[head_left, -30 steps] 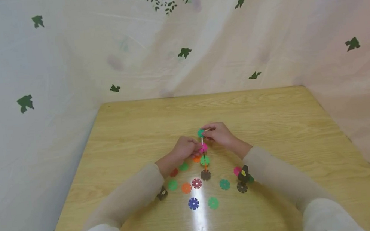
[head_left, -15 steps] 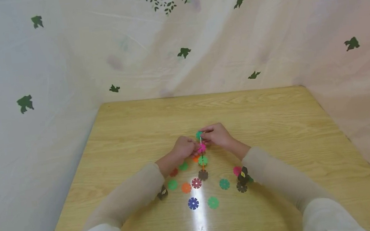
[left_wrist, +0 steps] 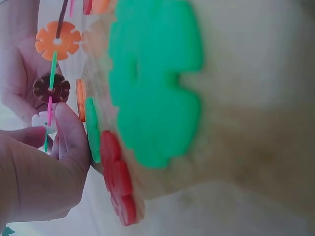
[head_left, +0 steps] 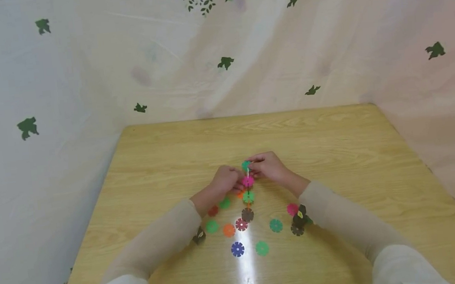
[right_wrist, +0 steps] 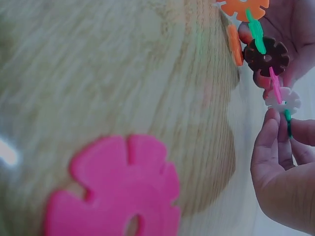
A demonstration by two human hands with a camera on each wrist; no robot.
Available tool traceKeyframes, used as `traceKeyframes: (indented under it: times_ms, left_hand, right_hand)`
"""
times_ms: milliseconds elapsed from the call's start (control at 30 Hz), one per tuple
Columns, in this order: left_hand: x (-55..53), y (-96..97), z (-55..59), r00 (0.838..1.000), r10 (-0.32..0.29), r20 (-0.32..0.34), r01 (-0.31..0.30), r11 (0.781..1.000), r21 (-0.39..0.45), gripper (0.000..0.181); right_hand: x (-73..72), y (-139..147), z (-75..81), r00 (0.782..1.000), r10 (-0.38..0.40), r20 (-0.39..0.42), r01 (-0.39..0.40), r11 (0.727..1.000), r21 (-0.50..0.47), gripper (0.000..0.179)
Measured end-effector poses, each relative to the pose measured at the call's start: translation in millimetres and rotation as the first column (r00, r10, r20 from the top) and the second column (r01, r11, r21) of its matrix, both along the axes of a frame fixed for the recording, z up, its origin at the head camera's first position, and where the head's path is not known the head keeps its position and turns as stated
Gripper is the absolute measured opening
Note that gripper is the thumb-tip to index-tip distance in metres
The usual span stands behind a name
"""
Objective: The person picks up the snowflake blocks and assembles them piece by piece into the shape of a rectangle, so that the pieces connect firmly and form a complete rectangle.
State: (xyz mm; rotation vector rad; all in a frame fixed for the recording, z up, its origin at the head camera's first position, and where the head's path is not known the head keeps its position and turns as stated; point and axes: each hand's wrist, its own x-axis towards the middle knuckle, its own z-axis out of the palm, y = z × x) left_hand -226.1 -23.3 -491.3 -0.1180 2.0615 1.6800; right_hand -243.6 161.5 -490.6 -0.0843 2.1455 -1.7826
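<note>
A chain of interlocked slotted plastic discs hangs above the table between both hands. My right hand (head_left: 270, 164) pinches the teal disc (head_left: 246, 164) at its upper end. A white disc (right_wrist: 283, 101) joins that one to a pink disc (head_left: 248, 181). Further along come a dark brown disc (right_wrist: 267, 57), a light green disc (head_left: 248, 197) and an orange disc (left_wrist: 57, 40). Another brown disc (head_left: 247, 214) ends the chain. My left hand (head_left: 226, 179) is beside the pink and white discs, fingers bent; whether they grip either is unclear.
Loose discs lie on the wooden table (head_left: 162, 158), including a blue one (head_left: 237, 249), a teal one (head_left: 275, 225) and a pink one (right_wrist: 123, 191). Red (left_wrist: 118, 179) and green (left_wrist: 157, 83) discs lie near my left wrist. Patterned cloth (head_left: 180, 87) hangs behind.
The chain's lower end has shifted slightly left. More of the pink disc shows beside my left fingers. My right hand keeps its pinch on the teal disc.
</note>
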Motion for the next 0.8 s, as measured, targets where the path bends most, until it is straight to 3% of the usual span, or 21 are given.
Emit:
traceKeyframes:
  times_ms: [267, 333, 400, 467, 533, 600, 667, 733, 800]
  left_hand:
    - [-8.5, 1.8, -1.1, 0.998, 0.047, 0.041, -0.05, 0.996, 0.073, 0.018]
    - [-9.2, 0.4, -2.0, 0.998, 0.048, 0.051, -0.053, 0.995, 0.084, 0.017]
    - [-10.1, -0.5, -3.2, 0.997, 0.046, 0.064, -0.052, 0.995, 0.091, 0.016]
    - [-10.8, -0.4, -3.4, 0.997, 0.039, 0.07, -0.045, 0.995, 0.087, 0.017]
    - [-11.7, 0.3, -4.0, 0.997, 0.026, 0.076, -0.032, 0.996, 0.086, 0.018]
    - [-12.5, 1.4, -4.2, 0.997, 0.01, 0.082, -0.017, 0.996, 0.084, 0.018]
    - [-13.6, 2.7, -4.9, 0.997, -0.003, 0.083, -0.004, 0.997, 0.083, 0.019]
    - [-14.6, 3.6, -6.1, 0.996, -0.011, 0.084, 0.004, 0.996, 0.085, 0.018]
    - [-15.3, 4.0, -7.2, 0.997, -0.014, 0.081, 0.007, 0.996, 0.085, 0.018]
  right_hand:
    - [1.5, -1.6, -0.7, 0.995, 0.082, -0.058, -0.074, 0.99, 0.121, 0.036]
    - [3.7, 1.9, 1.8, 0.991, 0.121, -0.063, -0.107, 0.977, 0.183, 0.038]
    - [7.3, 10.2, 6.0, 0.979, 0.19, -0.071, -0.163, 0.946, 0.28, 0.04]
    - [14.7, 22.6, 12.7, 0.95, 0.298, -0.09, -0.234, 0.875, 0.424, 0.039]
    - [26.1, 36.9, 20.3, 0.9, 0.427, -0.084, -0.311, 0.766, 0.563, 0.038]
    - [40.3, 51.5, 26.3, 0.836, 0.546, -0.053, -0.38, 0.646, 0.662, 0.037]
    - [55.3, 63.7, 28.7, 0.79, 0.614, -0.001, -0.432, 0.557, 0.709, 0.039]
    - [67.1, 71.8, 26.8, 0.77, 0.637, 0.034, -0.458, 0.516, 0.724, 0.039]
    - [74.7, 76.1, 22.5, 0.773, 0.634, 0.034, -0.448, 0.507, 0.737, 0.037]
